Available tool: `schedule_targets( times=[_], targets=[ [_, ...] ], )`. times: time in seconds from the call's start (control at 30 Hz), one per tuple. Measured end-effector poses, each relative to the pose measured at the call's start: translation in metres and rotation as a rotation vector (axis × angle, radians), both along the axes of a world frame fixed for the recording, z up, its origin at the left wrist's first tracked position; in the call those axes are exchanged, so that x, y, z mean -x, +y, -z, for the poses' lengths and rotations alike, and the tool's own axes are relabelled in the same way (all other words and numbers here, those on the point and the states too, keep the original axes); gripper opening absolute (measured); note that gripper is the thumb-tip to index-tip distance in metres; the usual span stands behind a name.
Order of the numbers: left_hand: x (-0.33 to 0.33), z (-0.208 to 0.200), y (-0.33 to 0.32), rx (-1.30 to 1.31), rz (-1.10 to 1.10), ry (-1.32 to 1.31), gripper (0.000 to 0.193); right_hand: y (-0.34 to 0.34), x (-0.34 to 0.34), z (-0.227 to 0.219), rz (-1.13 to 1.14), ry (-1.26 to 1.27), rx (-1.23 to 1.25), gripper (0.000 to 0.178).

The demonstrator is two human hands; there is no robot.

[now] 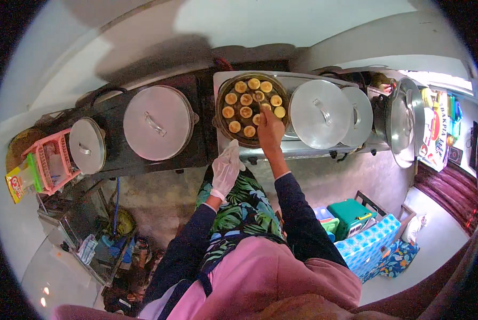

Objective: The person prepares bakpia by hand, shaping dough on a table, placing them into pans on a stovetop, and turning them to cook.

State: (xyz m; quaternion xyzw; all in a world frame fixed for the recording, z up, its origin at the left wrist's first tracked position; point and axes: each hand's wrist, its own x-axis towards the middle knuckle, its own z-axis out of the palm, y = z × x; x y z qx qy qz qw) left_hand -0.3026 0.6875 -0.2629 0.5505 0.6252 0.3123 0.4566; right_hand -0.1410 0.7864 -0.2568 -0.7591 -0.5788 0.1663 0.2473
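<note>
Round cakes (246, 112) lie in the pan (241, 140) beneath the right hand (271, 129) and beside the gloved left hand (226, 169); neither hand's grip is discernible.

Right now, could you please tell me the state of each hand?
Left hand: gloved, in front of the stove; its grip cannot be told.
Right hand: bare, over the pan; whether it holds anything cannot be told.

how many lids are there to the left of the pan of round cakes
2: the large lid, nearer the pan, and the small lid beside the pink basket.
</note>
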Motion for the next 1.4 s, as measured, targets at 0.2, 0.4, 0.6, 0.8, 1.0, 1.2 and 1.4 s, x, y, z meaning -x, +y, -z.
schedule_targets(
  times=[0.2, 0.4, 0.6, 0.8, 1.0, 1.2, 1.4],
  targets=[
    [0.006, -0.012, 0.003, 0.157, -0.004, -0.084, 0.038, -0.01, 0.008, -0.001, -0.007, 0.013, 0.023, 0.022],
    [0.003, -0.023, 0.002, 0.203, -0.008, -0.092, 0.039, -0.019, 0.011, -0.011, -0.009, 0.058, -0.025, 0.023],
    [0.008, -0.029, 0.0, 0.304, -0.086, -0.294, 0.041, -0.054, 0.02, -0.022, -0.035, 0.011, 0.046, 0.025],
    [0.02, -0.031, 0.007, 0.16, 0.05, -0.088, 0.039, -0.06, 0.024, -0.026, -0.038, -0.018, 0.198, 0.025],
    [0.02, -0.025, 0.004, 0.093, 0.034, -0.055, 0.039, -0.052, 0.023, -0.024, -0.022, -0.022, 0.087, 0.026],
    [0.016, -0.028, 0.007, 0.355, -0.02, -0.15, 0.038, -0.064, 0.017, -0.025, -0.003, 0.019, 0.109, 0.027],
    [0.011, -0.018, 0.007, 0.118, 0.013, -0.066, 0.039, -0.076, 0.002, -0.025, 0.085, -0.05, 0.113, 0.028]
  ],
)
